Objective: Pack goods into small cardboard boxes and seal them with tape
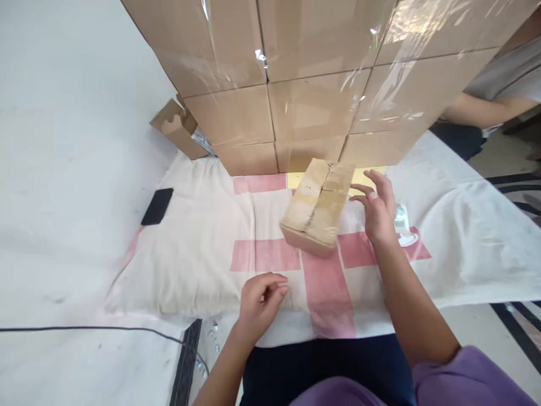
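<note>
A taped brown cardboard box rests at an angle on the cloth-covered table, in front of a stack of larger cartons. Clear tape runs over its top seam, and its edges look slightly blurred. My right hand is just right of the box, fingers spread and bent, holding nothing; whether a fingertip touches the box I cannot tell. Lower and to the left, my left hand hovers near the table's front edge, apart from the box. Its fingers are loosely curled, with a small gap between thumb and forefinger and nothing visible between them.
Wrapped cartons form a wall at the back. A small opened box leans beside them. A black flat object lies on the left, a white tape-like item on the right. Another person's arm shows at right.
</note>
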### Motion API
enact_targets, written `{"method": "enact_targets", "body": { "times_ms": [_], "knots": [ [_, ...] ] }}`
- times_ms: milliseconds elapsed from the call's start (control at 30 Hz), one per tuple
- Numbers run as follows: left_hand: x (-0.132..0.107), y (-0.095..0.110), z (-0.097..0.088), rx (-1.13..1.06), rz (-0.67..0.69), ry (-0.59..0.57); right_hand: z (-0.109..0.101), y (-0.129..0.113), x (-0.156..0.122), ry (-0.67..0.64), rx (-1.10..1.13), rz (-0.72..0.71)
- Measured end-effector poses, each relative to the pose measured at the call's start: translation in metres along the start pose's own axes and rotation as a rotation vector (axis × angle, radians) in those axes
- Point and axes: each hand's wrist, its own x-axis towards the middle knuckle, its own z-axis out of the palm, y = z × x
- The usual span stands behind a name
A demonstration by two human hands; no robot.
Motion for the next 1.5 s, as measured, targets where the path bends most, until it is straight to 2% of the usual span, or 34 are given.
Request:
{"method": "enact_targets", "body": {
  "times_ms": [67,133,233,333,433,500,600,667,733,833,900,933,1000,1067,1133,1200,1400,1500],
  "knots": [
    [0.002,-0.005,-0.019,0.069,-0.119,0.020,0.011,0.009,0.009,-0.079,0.044,0.063],
    [0.004,-0.008,-0.033,0.111,-0.223,0.037,0.019,0.016,0.008,-0.125,0.018,0.067],
    [0.011,-0.010,-0.039,0.112,-0.345,0.044,0.027,0.025,-0.006,-0.152,0.020,0.051],
    [0.024,-0.012,-0.023,0.002,-0.372,0.073,0.037,0.024,-0.027,-0.140,0.074,0.094],
    [0.047,-0.016,0.006,-0.278,-0.410,0.095,0.049,0.007,-0.053,-0.146,0.096,0.099],
    [0.068,-0.019,0.021,-0.399,-0.472,0.154,0.055,-0.007,-0.068,-0.162,0.065,0.061],
    [0.097,-0.027,0.022,-0.332,-0.462,0.259,0.056,-0.016,-0.073,-0.094,-0.047,-0.024],
    [0.111,-0.036,0.010,-0.323,-0.406,0.210,0.049,-0.011,-0.062,-0.002,-0.099,-0.043],
    [0.117,-0.045,-0.007,-0.377,-0.370,0.086,0.038,-0.003,-0.044,0.025,-0.076,-0.016],
    [0.118,-0.053,-0.024,-0.387,-0.345,-0.086,0.020,0.006,-0.018,-0.157,0.128,0.074],
    [0.117,-0.051,-0.028,-0.341,-0.305,-0.136,0.013,0.007,-0.009,-0.301,0.281,0.160],
    [0.117,-0.048,-0.028,-0.312,-0.273,-0.107,0.013,0.008,-0.007,-0.348,0.330,0.206],
    [0.116,-0.039,-0.028,-0.270,-0.234,0.054,0.016,0.011,-0.007,-0.397,0.374,0.278],
    [0.114,-0.028,-0.030,-0.255,-0.268,0.230,0.023,0.019,-0.008,-0.393,0.377,0.313],
    [0.109,-0.015,-0.035,-0.236,-0.327,0.282,0.030,0.029,-0.008,-0.358,0.354,0.333],
    [0.102,-0.001,-0.042,-0.185,-0.356,0.210,0.035,0.038,-0.006,-0.333,0.309,0.355],
    [0.096,0.030,-0.057,-0.045,-0.462,-0.154,0.035,0.043,-0.002,-0.272,0.264,0.383],
    [0.100,0.035,-0.058,0.108,-0.504,-0.191,0.035,0.042,-0.002,-0.256,0.247,0.383]
  ]
}}
